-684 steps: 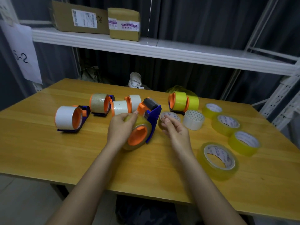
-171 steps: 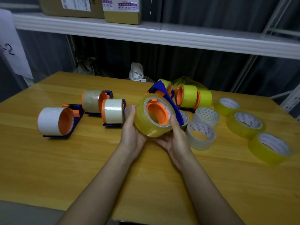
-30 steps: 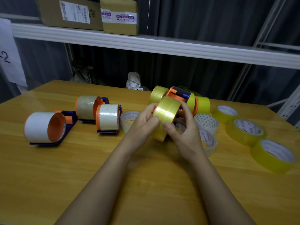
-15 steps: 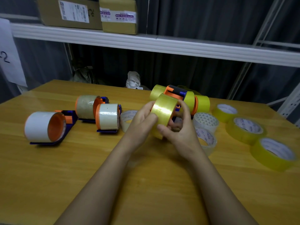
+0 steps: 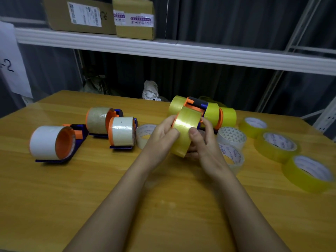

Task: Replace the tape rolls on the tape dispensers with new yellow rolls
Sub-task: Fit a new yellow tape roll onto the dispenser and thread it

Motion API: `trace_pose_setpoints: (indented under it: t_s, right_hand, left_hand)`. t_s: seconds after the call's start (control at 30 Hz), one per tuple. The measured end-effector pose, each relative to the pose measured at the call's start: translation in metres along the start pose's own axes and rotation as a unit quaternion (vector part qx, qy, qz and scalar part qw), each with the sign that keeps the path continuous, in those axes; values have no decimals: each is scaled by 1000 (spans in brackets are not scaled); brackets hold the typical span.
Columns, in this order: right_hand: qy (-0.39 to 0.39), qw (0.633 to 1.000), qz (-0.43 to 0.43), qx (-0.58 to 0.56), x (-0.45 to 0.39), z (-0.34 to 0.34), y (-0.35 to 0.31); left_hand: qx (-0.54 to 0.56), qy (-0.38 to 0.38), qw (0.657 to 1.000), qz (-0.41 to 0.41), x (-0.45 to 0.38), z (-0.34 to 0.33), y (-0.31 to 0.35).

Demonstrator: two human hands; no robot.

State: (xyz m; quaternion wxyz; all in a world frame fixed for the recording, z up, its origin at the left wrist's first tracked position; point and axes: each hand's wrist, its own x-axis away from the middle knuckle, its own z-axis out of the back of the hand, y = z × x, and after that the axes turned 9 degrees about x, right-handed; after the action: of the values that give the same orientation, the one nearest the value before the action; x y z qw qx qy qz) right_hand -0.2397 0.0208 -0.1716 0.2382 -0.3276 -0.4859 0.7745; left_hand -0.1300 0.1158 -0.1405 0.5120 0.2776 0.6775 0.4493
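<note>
I hold a blue and orange tape dispenser (image 5: 197, 103) with a yellow roll (image 5: 184, 130) on its hub, lifted above the table's middle. My left hand (image 5: 161, 135) grips the roll's left side. My right hand (image 5: 201, 140) holds its right side, thumb pressed on the tape face. Three dispensers stand at the left with a white roll (image 5: 45, 142), a brown roll (image 5: 97, 120) and a clear roll (image 5: 122, 131). Behind my hands are dispensers with yellow rolls (image 5: 221, 116). Three loose yellow rolls (image 5: 277, 144) lie at the right.
Used clear rolls lie flat by my hands: one on the left (image 5: 145, 132), two on the right (image 5: 231, 137). The wooden table (image 5: 91, 188) runs to a white shelf (image 5: 163, 49) with cardboard boxes (image 5: 134, 17). A metal rack post (image 5: 325, 115) stands far right.
Over the last second both hands raised the dispenser slightly and turned the yellow roll; my right thumb slid onto the tape face. Long before, the dispenser held an older roll.
</note>
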Motion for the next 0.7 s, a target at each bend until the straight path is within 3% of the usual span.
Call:
trace_pose_setpoints:
  t_s: [0.23,0.5,0.7]
  right_hand:
    - [-8,988,74,135,4,-3,3]
    - [37,996,2,84,1,-4,5]
    - [7,998,45,50,5,-7,2]
  left_hand:
    - [11,36,999,28,-3,8,0]
    - [-20,-7,1000,-7,1,0,5]
    - [25,26,999,19,-1,2,6]
